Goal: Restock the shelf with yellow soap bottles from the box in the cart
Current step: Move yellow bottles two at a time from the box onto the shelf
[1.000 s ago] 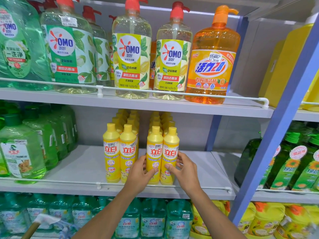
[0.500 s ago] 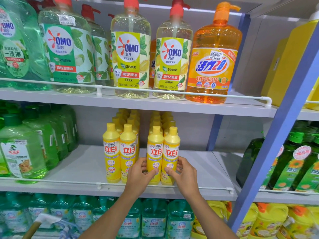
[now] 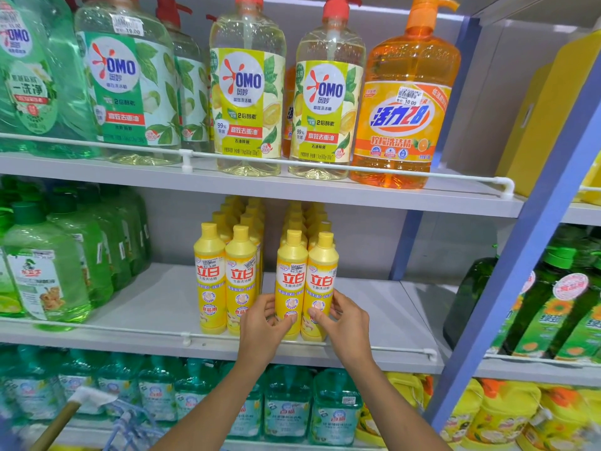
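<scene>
Two yellow soap bottles (image 3: 294,258) stand touching each other at the front of the middle shelf (image 3: 136,301), in the centre of the frame. The left hand (image 3: 260,327) has thumb and fingers curled round the lower part of the left bottle (image 3: 291,288), and the right hand (image 3: 348,323) grips the right bottle (image 3: 321,281) the same way. Both bases appear to sit on the shelf, just behind the white guard rail (image 3: 374,348), so this pair looks placed and only in need of squaring up. Files of the same bottles run back behind them, and a second double file (image 3: 224,278) stands just left, with a gap between. The restock therefore seems far along, with four files reaching the front edge. Bare shelf lies on either side, beside the green bottles (image 3: 48,275) at the left of the frame. The box is out of view, so how many are left I cannot tell
</scene>
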A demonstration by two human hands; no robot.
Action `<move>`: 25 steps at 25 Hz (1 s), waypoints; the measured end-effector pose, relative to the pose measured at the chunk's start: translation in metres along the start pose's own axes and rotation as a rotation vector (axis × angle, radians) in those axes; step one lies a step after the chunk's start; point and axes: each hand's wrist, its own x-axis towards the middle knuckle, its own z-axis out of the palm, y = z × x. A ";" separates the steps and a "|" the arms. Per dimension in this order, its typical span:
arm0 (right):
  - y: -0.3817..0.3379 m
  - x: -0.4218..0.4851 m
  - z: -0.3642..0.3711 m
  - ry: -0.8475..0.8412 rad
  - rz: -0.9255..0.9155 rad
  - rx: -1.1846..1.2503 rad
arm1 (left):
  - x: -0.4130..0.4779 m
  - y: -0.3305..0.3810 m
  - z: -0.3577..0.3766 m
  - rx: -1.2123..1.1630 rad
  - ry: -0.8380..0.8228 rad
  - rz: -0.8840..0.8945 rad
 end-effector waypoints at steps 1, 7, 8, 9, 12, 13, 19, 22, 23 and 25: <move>0.000 0.000 -0.001 -0.004 -0.003 0.002 | 0.001 0.000 0.001 0.006 -0.006 -0.007; 0.000 -0.001 -0.001 -0.023 0.010 0.014 | 0.003 0.009 -0.001 0.070 -0.021 -0.053; 0.000 -0.001 -0.002 -0.029 0.012 0.016 | 0.003 0.011 -0.001 0.077 -0.023 -0.063; 0.001 0.000 -0.003 -0.036 0.010 0.019 | 0.004 0.011 -0.001 0.077 -0.023 -0.078; 0.003 0.004 -0.006 -0.053 0.002 0.026 | 0.006 0.012 -0.003 0.071 -0.024 -0.128; 0.002 0.004 -0.007 -0.064 0.012 0.023 | 0.005 0.014 -0.005 0.081 -0.032 -0.133; -0.024 0.002 -0.027 -0.191 0.014 -0.145 | -0.008 0.043 -0.015 0.191 -0.137 -0.146; -0.034 -0.017 -0.038 -0.239 0.005 -0.360 | -0.028 0.055 -0.028 0.422 -0.233 -0.062; -0.036 -0.028 -0.040 -0.264 0.003 -0.449 | -0.037 0.056 -0.036 0.535 -0.310 -0.023; -0.039 -0.049 -0.043 -0.310 0.007 -0.565 | -0.056 0.056 -0.055 0.759 -0.499 0.027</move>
